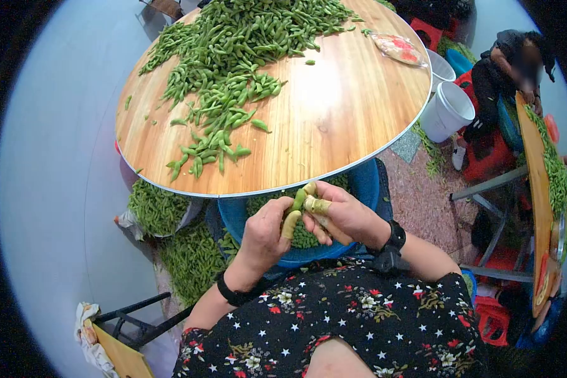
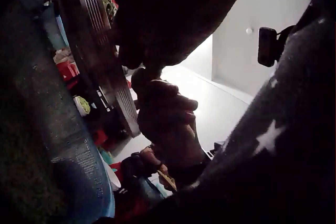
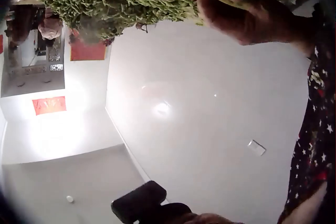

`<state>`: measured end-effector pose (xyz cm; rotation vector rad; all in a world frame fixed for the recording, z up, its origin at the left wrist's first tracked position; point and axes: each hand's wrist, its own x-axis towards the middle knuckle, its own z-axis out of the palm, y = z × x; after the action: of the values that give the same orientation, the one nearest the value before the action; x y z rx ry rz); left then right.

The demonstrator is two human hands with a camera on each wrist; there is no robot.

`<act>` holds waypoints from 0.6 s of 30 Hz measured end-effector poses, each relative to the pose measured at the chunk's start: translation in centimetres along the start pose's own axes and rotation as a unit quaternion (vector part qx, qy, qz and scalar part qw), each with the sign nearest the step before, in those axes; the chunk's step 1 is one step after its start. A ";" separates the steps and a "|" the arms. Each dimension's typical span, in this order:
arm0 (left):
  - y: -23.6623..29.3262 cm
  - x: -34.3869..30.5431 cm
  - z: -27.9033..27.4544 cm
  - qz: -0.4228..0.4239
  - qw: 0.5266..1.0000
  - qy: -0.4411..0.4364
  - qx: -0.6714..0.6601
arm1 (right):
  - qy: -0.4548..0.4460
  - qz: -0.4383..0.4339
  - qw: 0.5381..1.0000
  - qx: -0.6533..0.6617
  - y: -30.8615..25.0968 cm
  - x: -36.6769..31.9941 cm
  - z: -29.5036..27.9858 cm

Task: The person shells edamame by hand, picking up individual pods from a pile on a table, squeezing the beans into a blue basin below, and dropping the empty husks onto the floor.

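In the head view both hands meet over a blue tub (image 1: 373,189), just off the near edge of the round table. A green soybean pod (image 1: 298,200) is between them. My left hand (image 1: 260,234) pinches it from the left, its thumb in a yellowish cover. From the other side, my right hand (image 1: 351,217) grips the pod near its upper end; its thumb and forefinger wear similar covers. Small green beans (image 1: 303,239) lie in the tub below. Both hands appear as dark shapes in the left wrist view, and the right wrist view cuts them off at the top.
A heap of pods (image 1: 246,38) covers the far and left part of the wooden table (image 1: 353,94). More pods (image 1: 189,252) lie left of the tub. White buckets (image 1: 446,113) stand right of the table. Another person (image 1: 504,82) sits at a second table (image 1: 528,189).
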<state>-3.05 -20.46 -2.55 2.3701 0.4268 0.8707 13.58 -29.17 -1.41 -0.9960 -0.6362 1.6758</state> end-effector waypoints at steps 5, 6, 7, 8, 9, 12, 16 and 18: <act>-0.6 -0.2 1.0 -0.061 0.997 0.043 -0.027 | 0.061 -0.110 0.967 -0.222 0.5 0.1 0.0; -0.8 -0.1 1.2 -0.068 0.997 0.038 -0.015 | 0.063 -0.111 0.967 -0.223 0.2 0.0 -0.3; -0.6 -0.2 1.2 -0.076 0.997 0.032 -0.014 | 0.060 -0.131 0.930 -0.339 -0.2 -0.1 -0.9; -0.6 -0.2 1.3 -0.076 0.997 0.031 -0.015 | 0.056 -0.148 0.879 -0.450 -0.4 -0.2 -1.2; -0.7 -0.4 1.4 -0.072 0.997 0.019 0.006 | 0.057 -0.147 0.879 -0.450 -0.6 -0.3 -1.0; -0.6 -0.3 1.1 -0.039 0.998 -0.009 0.044 | 0.145 -0.217 0.839 -0.478 -1.1 -0.3 -0.5; 0.4 0.2 0.2 -0.007 0.997 -0.047 0.056 | 0.091 -0.318 0.787 -0.521 -0.4 0.5 -1.1; 0.8 0.3 0.2 0.001 0.997 -0.051 0.066 | 0.084 -0.315 0.779 -0.535 -0.2 0.6 -0.8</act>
<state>-2.60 -21.04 -2.01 2.5228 0.4542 0.7389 14.28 -28.56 -1.90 -1.4404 -1.6706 0.5111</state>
